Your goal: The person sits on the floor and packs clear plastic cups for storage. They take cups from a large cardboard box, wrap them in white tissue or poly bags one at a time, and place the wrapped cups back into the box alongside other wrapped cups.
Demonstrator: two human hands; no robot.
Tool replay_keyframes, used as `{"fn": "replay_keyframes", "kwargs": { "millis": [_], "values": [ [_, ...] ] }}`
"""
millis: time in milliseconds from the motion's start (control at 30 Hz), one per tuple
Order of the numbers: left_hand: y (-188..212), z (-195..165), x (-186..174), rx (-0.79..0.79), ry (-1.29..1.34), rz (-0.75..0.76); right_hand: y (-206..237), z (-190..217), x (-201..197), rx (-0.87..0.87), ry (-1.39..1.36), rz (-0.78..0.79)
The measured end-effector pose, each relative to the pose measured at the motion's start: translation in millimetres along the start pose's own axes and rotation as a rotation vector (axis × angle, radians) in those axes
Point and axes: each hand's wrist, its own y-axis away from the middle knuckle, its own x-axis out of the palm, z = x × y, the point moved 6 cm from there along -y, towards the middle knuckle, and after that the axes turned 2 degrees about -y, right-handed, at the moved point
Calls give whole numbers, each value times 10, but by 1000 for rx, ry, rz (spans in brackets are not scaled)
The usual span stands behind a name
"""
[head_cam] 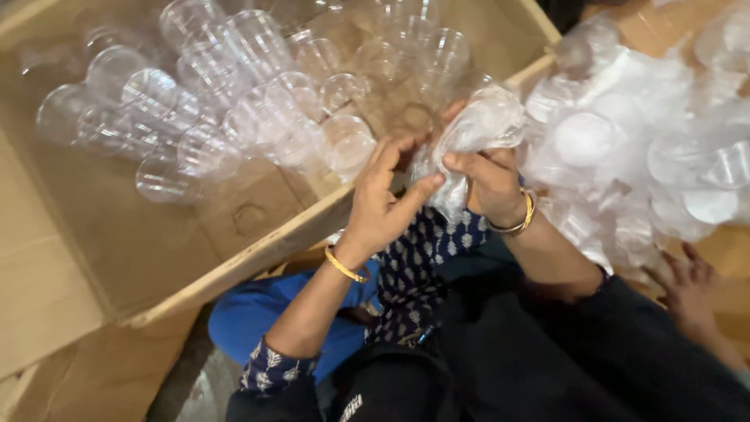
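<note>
My left hand (384,205) and my right hand (491,181) both grip a crumpled clear plastic wrapper (478,129) that holds clear plastic cups. The wrapper hangs just past the near wall of a large cardboard box (258,248). Several loose clear plastic cups (234,109) lie on their sides inside the box, to the left of my hands. I wear a gold bangle on each wrist.
A heap of wrapped clear cups and lids (633,148) fills the right side. Another person's hand (689,289) rests at the lower right. Blue cloth (258,312) and dark clothing cover my lap below. Cardboard flaps lie at the lower left.
</note>
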Motion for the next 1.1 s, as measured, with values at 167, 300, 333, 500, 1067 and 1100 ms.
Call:
{"fn": "replay_keyframes", "kwargs": {
  "millis": [167, 300, 333, 500, 1067, 1100],
  "values": [
    [110, 75, -276, -67, 108, -228, -10, -151, -27, 18, 83, -142],
    [175, -153, -315, 122, -1, -243, 39, -274, -121, -7, 124, -242],
    [175, -169, -308, 118, -20, -244, 49, -258, -114, -49, 213, -244],
    [175, 0, -351, -98, 34, -276, 62, -277, -33, 54, 152, -204],
    [374, 197, -251, -15, 497, -255, 115, -656, -176, 165, 244, -466],
    [400, 278, -209, -70, 573, -247, 114, -703, -177, 180, 195, -485]
  ]
}}
